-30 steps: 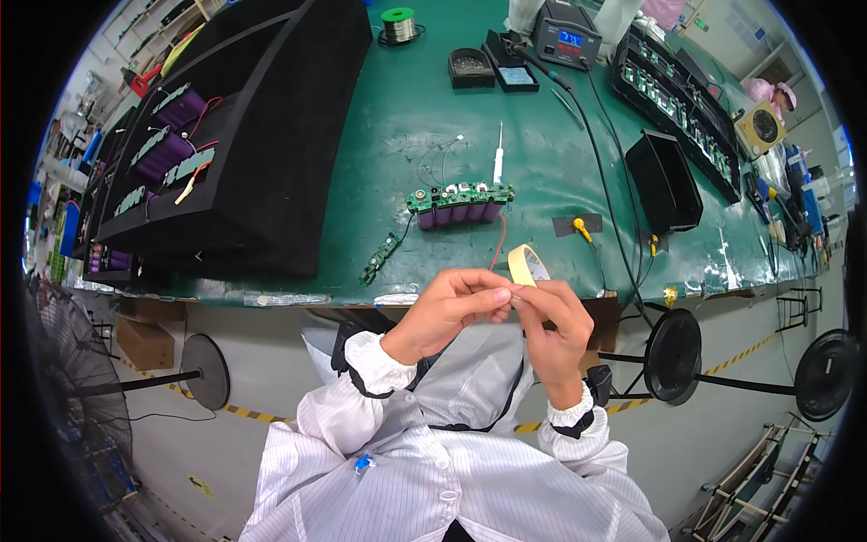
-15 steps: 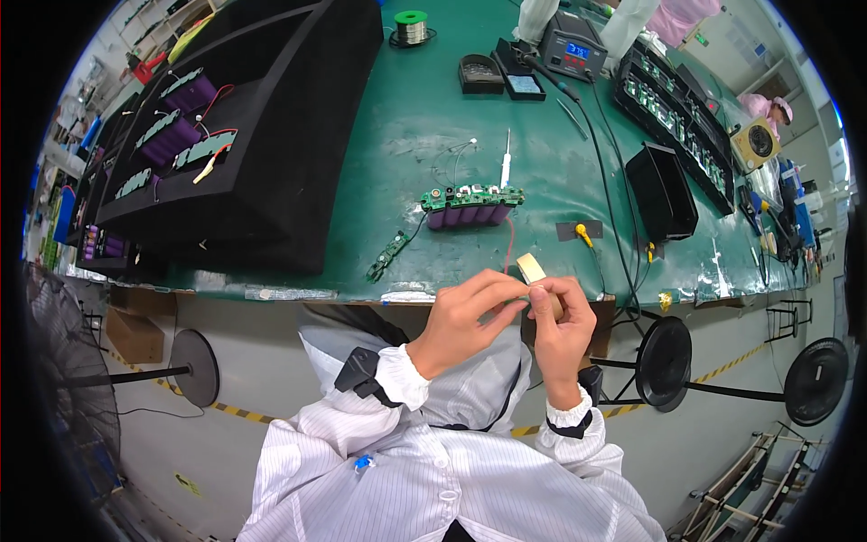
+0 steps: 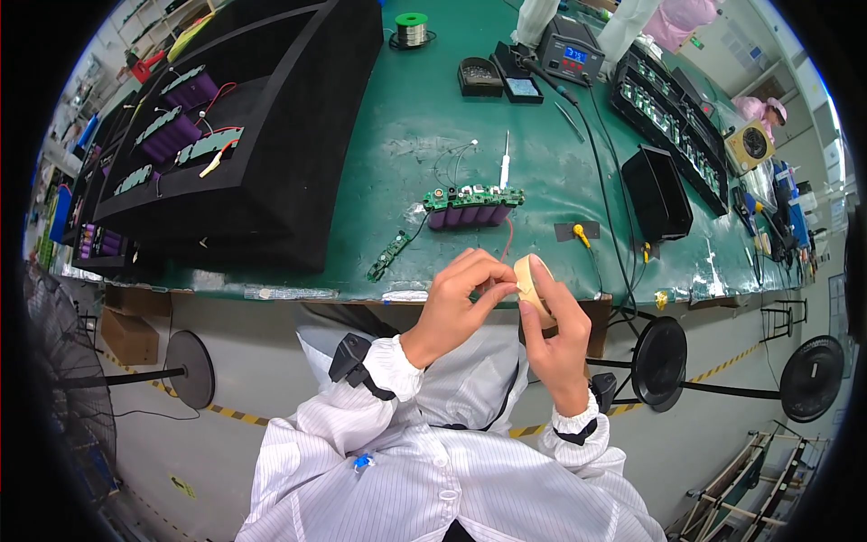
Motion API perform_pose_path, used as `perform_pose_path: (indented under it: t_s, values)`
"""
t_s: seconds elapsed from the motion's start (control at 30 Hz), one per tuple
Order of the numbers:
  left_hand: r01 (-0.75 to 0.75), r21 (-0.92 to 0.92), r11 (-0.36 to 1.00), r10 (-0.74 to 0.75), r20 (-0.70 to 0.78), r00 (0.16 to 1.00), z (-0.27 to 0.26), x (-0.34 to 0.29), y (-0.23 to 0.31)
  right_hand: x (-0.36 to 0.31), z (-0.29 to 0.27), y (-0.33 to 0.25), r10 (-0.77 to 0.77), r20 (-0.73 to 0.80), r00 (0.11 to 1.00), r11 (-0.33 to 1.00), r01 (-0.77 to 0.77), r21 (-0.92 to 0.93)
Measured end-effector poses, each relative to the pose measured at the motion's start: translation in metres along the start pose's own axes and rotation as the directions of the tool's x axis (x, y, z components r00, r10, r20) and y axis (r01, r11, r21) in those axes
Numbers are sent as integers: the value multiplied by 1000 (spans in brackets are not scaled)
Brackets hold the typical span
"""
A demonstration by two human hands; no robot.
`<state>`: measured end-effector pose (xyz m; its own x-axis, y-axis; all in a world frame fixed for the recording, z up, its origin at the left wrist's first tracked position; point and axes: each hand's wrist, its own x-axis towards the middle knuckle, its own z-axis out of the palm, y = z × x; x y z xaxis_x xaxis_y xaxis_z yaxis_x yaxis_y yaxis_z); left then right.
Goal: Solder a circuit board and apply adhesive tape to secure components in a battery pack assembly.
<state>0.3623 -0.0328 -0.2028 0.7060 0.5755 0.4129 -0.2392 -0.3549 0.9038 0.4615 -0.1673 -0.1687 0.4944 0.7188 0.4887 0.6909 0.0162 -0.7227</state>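
Note:
A roll of cream masking tape (image 3: pixel 524 273) sits upright between the fingers and thumb of my right hand (image 3: pixel 562 348), just off the table's front edge. Thumb and fingertips of my left hand (image 3: pixel 459 307) pinch at the roll's near left side, apparently on the tape's loose end. Beyond my hands, a purple battery pack (image 3: pixel 470 217) lies on the green table with a green circuit board (image 3: pixel 474 194) along its far side. A red wire (image 3: pixel 508 237) runs from the pack toward my left hand; its end is hidden. A small circuit board (image 3: pixel 390 256) hangs off the pack by a dark wire.
A white-handled screwdriver (image 3: pixel 506 170) lies behind the pack. Left stands a large black foam holder (image 3: pixel 298 154) with more purple packs. A soldering station (image 3: pixel 572 50), its cable, a yellow connector (image 3: pixel 582 237), a black bin (image 3: pixel 657 194) and a tray of boards (image 3: pixel 673 122) occupy the right.
The tape roll has turned upright and risen a little, my right fingers now stretched along it. My left hand has shifted slightly and keeps its pinch by the roll.

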Motion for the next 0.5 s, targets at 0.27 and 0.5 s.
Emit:
perform_pose_path:
  t_s: [0.27, 0.5]
  values:
    - [-45, 25, 999, 41, 134, 990, -3, -2, -2, 3, -10, 12, -14, -24, 1000, 992, 11, -124]
    - [148, -230, 962, -85, 264, 961, -10, -1, -14, 5, -4, 9, -83, 41, 996, 988, 88, -125]
